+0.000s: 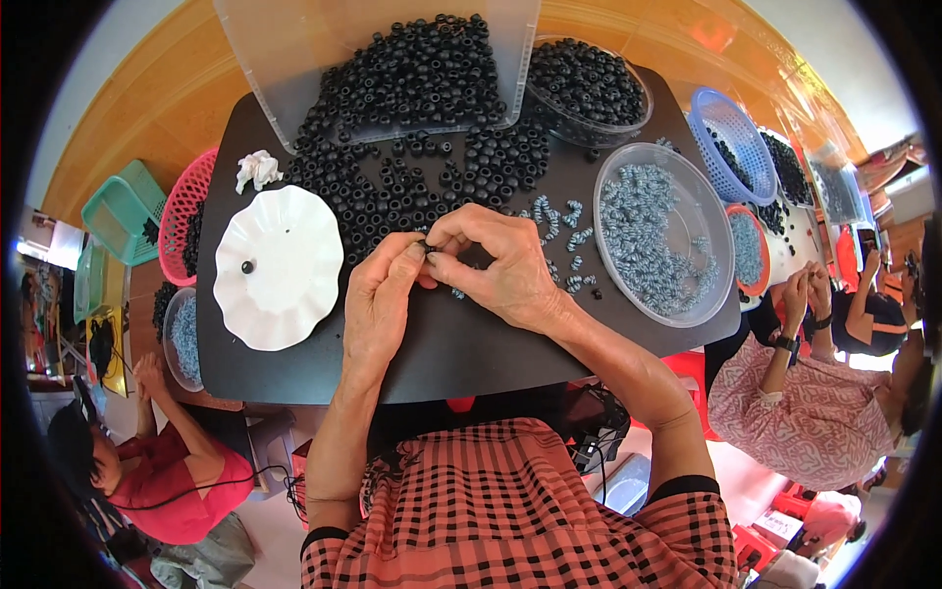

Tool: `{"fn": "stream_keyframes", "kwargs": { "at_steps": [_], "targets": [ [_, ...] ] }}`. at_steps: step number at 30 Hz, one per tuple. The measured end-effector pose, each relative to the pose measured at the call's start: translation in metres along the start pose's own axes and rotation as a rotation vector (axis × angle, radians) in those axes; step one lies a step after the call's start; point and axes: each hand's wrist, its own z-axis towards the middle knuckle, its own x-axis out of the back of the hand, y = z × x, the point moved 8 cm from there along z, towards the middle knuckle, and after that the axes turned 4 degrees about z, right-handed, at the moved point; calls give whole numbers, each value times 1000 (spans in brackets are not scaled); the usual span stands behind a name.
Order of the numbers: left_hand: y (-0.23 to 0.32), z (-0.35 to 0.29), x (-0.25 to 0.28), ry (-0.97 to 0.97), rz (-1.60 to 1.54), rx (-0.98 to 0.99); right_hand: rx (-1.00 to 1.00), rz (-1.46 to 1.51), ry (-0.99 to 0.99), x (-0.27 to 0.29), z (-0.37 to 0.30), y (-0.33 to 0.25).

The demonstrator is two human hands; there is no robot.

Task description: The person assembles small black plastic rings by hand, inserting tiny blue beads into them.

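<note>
My left hand point(385, 287) and my right hand point(500, 267) meet over the dark table, their fingertips pinched together. Between them shows a small black bead point(426, 247), mostly covered by the fingers; whether anything else is in the pinch cannot be seen. Just beyond my hands spread many loose black beads point(392, 196) with round holes. Several small blue-grey spiral pieces point(551, 221) lie to the right of my right hand. Left of my left hand, a white scalloped plate point(285, 304) carries one black bead point(247, 266) and a tiny dark speck.
A clear bin point(265, 88) lies at the back, spilling black beads. Beside it stands a clear bowl point(589, 134) of black beads. A round tub point(724, 250) of blue-grey pieces is at right, crumpled tissue point(258, 171) at left. Co-workers sit on both sides near coloured baskets point(183, 221).
</note>
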Motion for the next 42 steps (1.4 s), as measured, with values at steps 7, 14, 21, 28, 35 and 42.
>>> {"fn": "stream_keyframes", "kwargs": {
  "at_steps": [7,14,21,28,35,42],
  "targets": [
    [5,-1,-7,-47,-21,-15,-106,4,-26,3,0,2],
    [13,4,29,210,-31,-87,-126,-63,-4,6,-3,8],
    [51,-8,-19,128,765,-503,106,-465,22,4,-6,6],
    [38,-12,-38,62,1033,-551,120,-696,23,8,-8,6],
    [38,-16,-39,68,1031,-530,197,-1026,3,41,50,15],
    [50,-41,-25,84,809,-580,148,-899,-145,45,53,47]
  ]
}}
